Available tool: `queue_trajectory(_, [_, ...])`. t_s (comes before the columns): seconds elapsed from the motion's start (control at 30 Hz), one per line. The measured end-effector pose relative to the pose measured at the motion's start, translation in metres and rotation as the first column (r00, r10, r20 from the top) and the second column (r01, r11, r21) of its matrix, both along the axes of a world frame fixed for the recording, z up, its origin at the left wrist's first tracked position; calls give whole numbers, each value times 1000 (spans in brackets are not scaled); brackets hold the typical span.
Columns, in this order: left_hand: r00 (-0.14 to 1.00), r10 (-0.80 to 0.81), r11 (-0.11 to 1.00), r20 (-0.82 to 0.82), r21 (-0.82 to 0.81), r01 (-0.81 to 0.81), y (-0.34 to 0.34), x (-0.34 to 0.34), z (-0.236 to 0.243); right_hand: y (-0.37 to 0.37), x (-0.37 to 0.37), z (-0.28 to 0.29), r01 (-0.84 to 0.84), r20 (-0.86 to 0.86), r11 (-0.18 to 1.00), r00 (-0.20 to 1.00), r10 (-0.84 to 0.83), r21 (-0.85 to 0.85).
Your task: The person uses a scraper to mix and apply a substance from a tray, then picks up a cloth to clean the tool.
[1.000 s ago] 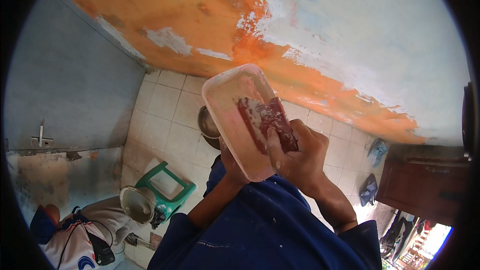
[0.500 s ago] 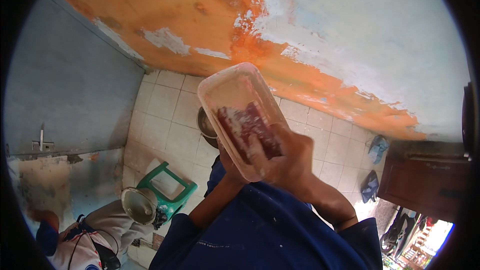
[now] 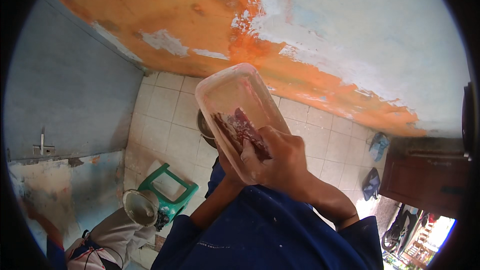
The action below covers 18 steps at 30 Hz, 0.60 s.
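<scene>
Dark-red flat piece (image 3: 253, 136), smeared pale, lies slantwise over the lower half of the scuffed pinkish tray (image 3: 235, 95). Right hand (image 3: 281, 156) closed on its near end, thumb along the top, fingers bent round the far side. Left hand (image 3: 228, 171) under the tray's lower left, bearing it; fingers mostly hidden, so cannot tell how far they curl.

Writing: one line of tiny pale lettering (image 3: 216, 245) on the dark-blue shirt (image 3: 270, 225), just below the left forearm; too small to read surely.

Edges: tray walls stand round the piece; its tip sits close to the left wall, contact unclear. Tray floor shows bare beyond the fingertips. Pale tiles (image 3: 162, 97) run out either side of the hands, up to the patchy orange wall (image 3: 155, 12) ahead.

Hidden: round vessel (image 3: 205, 132) left of the tray, partly covered by it. Farther left, below the hands, a pail (image 3: 140, 207) overlaps the green stool (image 3: 186, 196). Beyond that, another person's arm (image 3: 48, 229), hand blurred, body cut off by the dark rim.
</scene>
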State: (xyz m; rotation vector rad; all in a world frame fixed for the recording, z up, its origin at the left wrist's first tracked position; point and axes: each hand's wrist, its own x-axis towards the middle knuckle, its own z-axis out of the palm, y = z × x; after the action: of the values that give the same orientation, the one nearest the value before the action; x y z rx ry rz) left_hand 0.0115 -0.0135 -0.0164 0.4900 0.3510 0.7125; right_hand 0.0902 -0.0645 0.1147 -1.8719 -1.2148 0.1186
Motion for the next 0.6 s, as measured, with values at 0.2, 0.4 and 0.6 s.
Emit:
queue_trajectory(0.2, [980, -55, 989, 191, -124, 79, 4, 1, -1, 0, 19, 17, 147, 85, 989, 986, -145, -27])
queue_trajectory(0.4, [841, -68, 946, 537, -233, 225, 11, -14, -14, 7, 26, 29, 175, 128, 984, 976, -176, 18])
queue_trajectory(0.6, [985, -98, 975, 142, -186, 124, 8, -32, -10, 6, 3, -7, 82, 227, 993, 972, -62, -80])
